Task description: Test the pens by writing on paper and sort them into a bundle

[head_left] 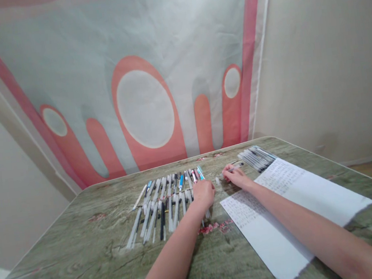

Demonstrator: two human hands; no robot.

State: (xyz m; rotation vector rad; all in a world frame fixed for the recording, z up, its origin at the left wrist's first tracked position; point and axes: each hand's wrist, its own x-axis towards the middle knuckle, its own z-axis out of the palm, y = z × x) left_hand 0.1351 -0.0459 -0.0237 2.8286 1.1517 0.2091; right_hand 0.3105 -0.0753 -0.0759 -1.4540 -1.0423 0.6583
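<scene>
My right hand (233,175) is closed around a slim clear pen (234,168) whose dark end points right. Between the two hands a small whitish pen cap (217,180) stands or lies on the table; which, I cannot tell. My left hand (204,194) is curled over the right end of the pen rows, and its fingertips are hidden. Whatever it grips is too small to make out. Beside it lie an upper row of pens and markers (158,188), with a blue marker (180,182) among them, and a lower row of mostly clear pens (147,220).
A sheet of paper with handwriting (300,198) lies under my right forearm. Beyond its far edge sits a tight bundle of clear pens (257,158). The wood-patterned table (66,242) ends at a pink and grey hanging cloth (177,37).
</scene>
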